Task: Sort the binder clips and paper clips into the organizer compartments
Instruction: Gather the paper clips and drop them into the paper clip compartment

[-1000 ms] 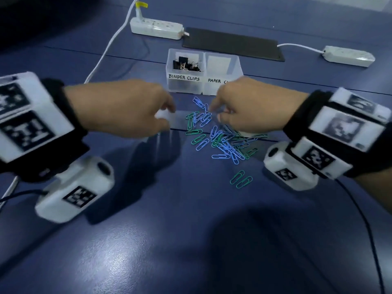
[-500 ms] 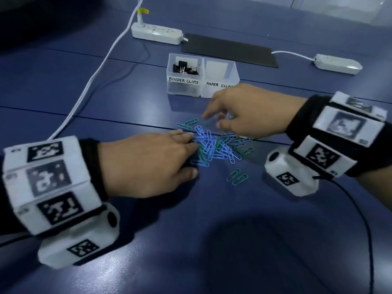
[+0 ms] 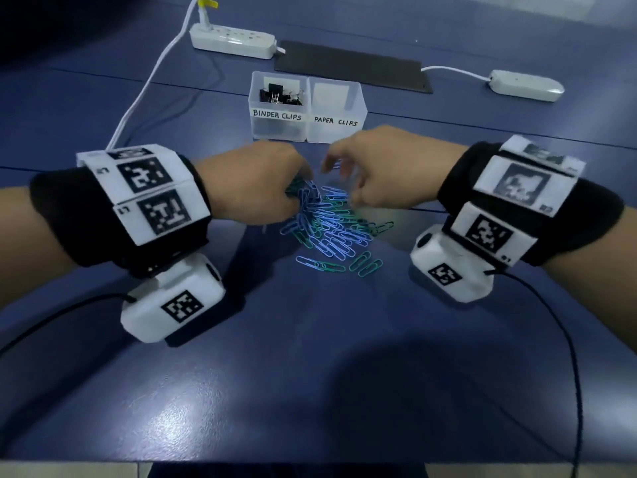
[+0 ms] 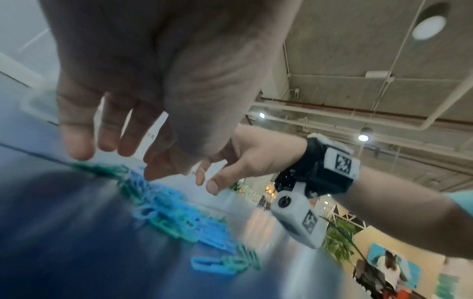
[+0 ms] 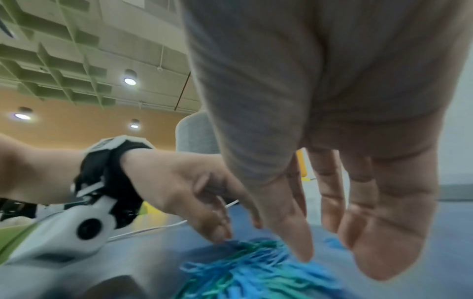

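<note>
- We see a dark blue desk (image 3: 310,374) with a glossy top that reflects overhead light; seams run across it from left to right. The wrist views show a concrete ceiling with pipes and round lamps, and an orange wall.
- A flat black mat (image 3: 351,65) lies at the far side, between two white power strips: one at far left (image 3: 232,41) with a white cable, one at far right (image 3: 525,85).
- Our left hand (image 3: 255,186) reaches into the left edge of the heap, fingers bent down among the clips; we cannot tell whether its grip has closed on any.
- Our right hand (image 3: 382,170) hovers over the far right of the heap, its grip spread and loose, fingers pointing down, holding nothing.
- Both wrists carry black bands with white blocks printed with square black-and-white markers.
- The clear organizer (image 3: 306,127) stands just beyond the hands, with two compartments. The left one reads "BINDER CLIPS", the right one "PAPER CLIPS".
- The paper clips (image 3: 331,232), blue and green, lie in a loose heap on the desk between and just nearer than the hands.
- Black binder clips (image 3: 279,94) sit in the left compartment.
</note>
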{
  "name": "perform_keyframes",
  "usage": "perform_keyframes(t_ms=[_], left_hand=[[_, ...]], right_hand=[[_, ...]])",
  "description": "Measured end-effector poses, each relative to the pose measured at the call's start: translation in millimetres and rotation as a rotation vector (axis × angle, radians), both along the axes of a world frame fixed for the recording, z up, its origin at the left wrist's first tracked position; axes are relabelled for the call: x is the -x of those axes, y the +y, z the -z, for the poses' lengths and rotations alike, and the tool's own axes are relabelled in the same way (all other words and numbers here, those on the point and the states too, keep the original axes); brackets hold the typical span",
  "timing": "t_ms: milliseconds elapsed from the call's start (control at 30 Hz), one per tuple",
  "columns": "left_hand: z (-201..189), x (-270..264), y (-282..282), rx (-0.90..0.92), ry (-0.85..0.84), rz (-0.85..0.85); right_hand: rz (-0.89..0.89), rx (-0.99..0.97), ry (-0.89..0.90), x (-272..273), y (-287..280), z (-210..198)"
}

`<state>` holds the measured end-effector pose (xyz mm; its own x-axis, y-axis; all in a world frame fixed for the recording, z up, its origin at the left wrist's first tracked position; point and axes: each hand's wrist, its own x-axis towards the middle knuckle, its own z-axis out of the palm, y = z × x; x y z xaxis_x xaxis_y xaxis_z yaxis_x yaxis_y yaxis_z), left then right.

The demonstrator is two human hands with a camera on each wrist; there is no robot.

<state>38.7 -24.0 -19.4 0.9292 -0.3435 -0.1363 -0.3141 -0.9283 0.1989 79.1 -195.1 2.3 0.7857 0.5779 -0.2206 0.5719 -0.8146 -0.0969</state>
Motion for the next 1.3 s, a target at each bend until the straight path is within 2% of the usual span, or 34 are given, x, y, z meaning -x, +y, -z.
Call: perform_keyframes(t_ms=[67,233,400,500,600,667,767,933,1067,1133,1233,1300], left_hand=[[-4,1,5,-0.009,-0.015,-0.008],[-8,8,11,-0.089,0.114,0.036],[-5,7,-2,-0.022,0.100,0.026],[-5,4,1,0.040,0.084,-0.002],[-9,10,10,0.045,0.076,0.004],[-10,19,14,-0.003,0.130,0.018],[-8,25,12,-0.093,0.169,0.045],[-8,11,1,0.009,0.140,0.018],[-11,7,9,0.107,0.111,-0.063],[-16,14,10,0.127,0.084,-0.086],[-12,30,5,-0.058,0.112,-0.044],[-4,33,0,-0.158,0.115,0.000]], right_hand=[[0.046,0.028,-0.023,-2,-13,-6],[0.107,0.339,0.126,18,-28,0],[0.010,0.129,0.054,29,4,11],[0.050,0.046,0.060,25,8,3],[0.053,0.088,0.067,32,-13,-5],[0.061,0.156,0.132,45,-23,-4],[0.075,0.111,0.174,57,-19,8],[0.068,-0.069,0.083,41,11,17],[0.143,-0.198,0.030,13,5,5],[0.154,-0.188,-0.019,-2,1,3],[0.074,-0.027,-0.043,-12,6,14],[0.022,0.012,-0.036,-11,10,22]])
